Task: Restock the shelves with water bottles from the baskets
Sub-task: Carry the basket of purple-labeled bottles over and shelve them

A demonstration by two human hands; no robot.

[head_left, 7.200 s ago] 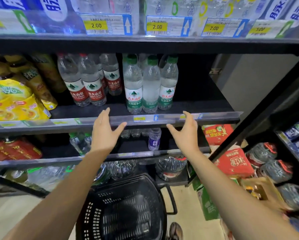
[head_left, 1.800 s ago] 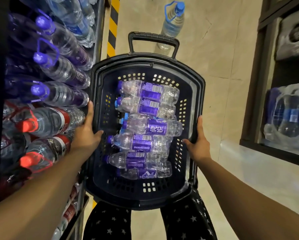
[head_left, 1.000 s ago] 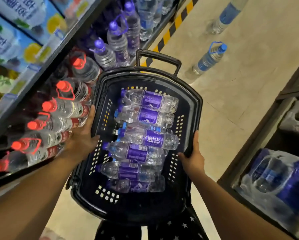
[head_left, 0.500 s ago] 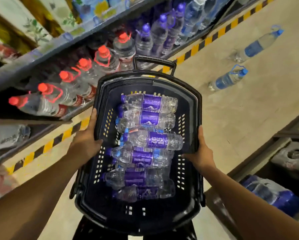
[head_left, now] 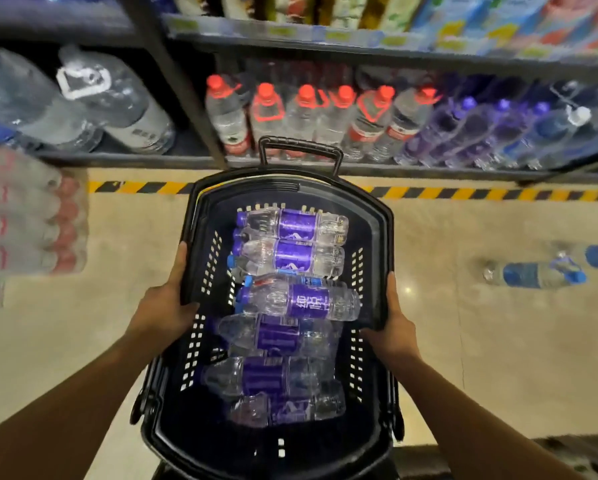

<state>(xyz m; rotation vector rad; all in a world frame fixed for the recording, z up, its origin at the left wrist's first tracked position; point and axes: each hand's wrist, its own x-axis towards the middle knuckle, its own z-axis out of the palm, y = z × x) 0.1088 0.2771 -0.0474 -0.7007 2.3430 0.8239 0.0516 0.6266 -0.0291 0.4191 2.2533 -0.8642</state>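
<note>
I hold a black plastic basket (head_left: 377, 216) in front of me, above the floor. My left hand (head_left: 162, 306) grips its left rim and my right hand (head_left: 393, 327) grips its right rim. Several small water bottles with purple labels (head_left: 290, 258) lie on their sides inside it, stacked across the bottom. The bottom shelf (head_left: 360, 168) lies straight ahead, with red-capped bottles (head_left: 266, 119) in the middle and purple-capped bottles (head_left: 464, 133) to their right.
Large clear water jugs (head_left: 110, 102) fill the shelf bay at left. A shrink-wrapped pack of red-capped bottles (head_left: 27, 216) sits on the floor at left. Two blue-labelled bottles (head_left: 533, 275) lie on the floor at right. Yellow-black tape (head_left: 464, 194) runs along the shelf foot.
My view and the basket have swung round from along the aisle to face the bottom shelf squarely. Both hands keep their grip on the basket rims.
</note>
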